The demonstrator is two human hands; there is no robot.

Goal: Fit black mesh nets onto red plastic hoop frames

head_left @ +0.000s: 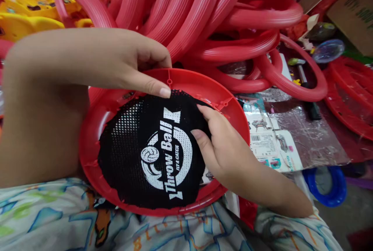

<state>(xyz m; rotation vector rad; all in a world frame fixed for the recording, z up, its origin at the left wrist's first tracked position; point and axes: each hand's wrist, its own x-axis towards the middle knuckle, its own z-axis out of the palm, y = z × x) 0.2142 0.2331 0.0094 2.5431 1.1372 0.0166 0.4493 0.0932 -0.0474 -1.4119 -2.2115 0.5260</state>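
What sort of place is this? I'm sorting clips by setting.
Probably a small toy-assembly workshop: a heap of identical red plastic rings, printed packaging cards, and both hands, left hand and right hand, pressing black mesh into a red ring frame.

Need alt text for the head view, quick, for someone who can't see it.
Both hands press a black mesh disc printed "Throw Ball" into a red plastic ring on the lap: left hand at its top edge, right hand at its right. Red rings are piled behind.
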